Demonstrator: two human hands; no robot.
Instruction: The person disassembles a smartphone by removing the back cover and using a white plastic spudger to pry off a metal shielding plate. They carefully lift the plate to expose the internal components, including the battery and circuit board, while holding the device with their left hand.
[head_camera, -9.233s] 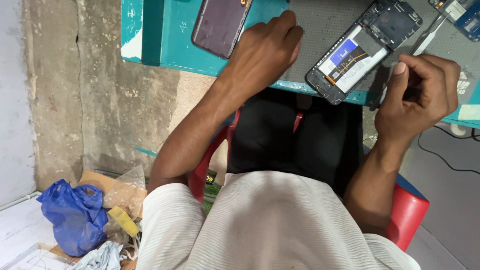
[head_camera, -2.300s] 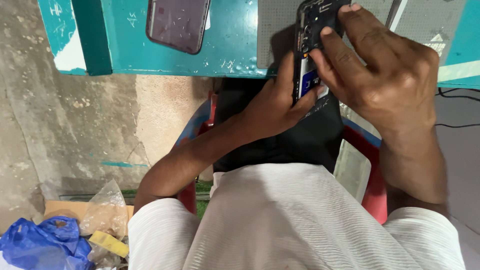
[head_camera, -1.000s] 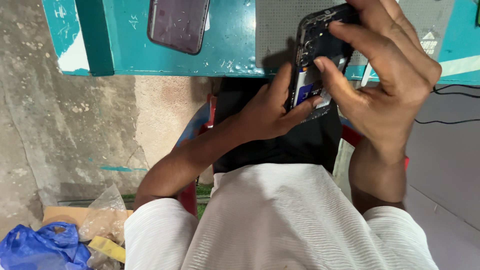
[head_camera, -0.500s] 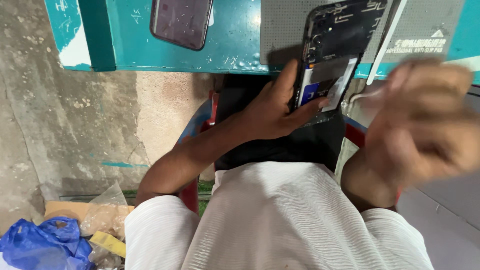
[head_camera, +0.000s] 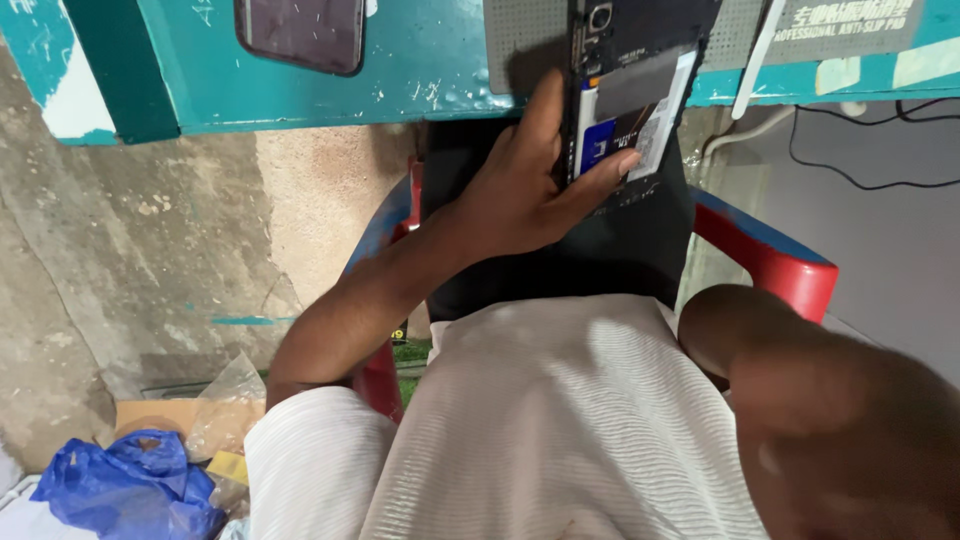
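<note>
head view: left hand (head_camera: 525, 195) raised from a bent elbow, thumb and fingers closed on the lower end of one opened phone (head_camera: 630, 95), held upright at the tabletop (head_camera: 420, 70) edge, at one o'clock from the hand. right hand cannot be judged; only a blurred forearm shows at five o'clock. one second phone (head_camera: 300, 32) lies at eleven o'clock. one blue bag (head_camera: 135, 485) at seven o'clock.

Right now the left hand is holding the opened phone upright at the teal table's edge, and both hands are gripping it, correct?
Not quite. The head view shows only the left hand gripping the opened phone at the teal table edge. The right arm is pulled back, its hand out of view.
</note>
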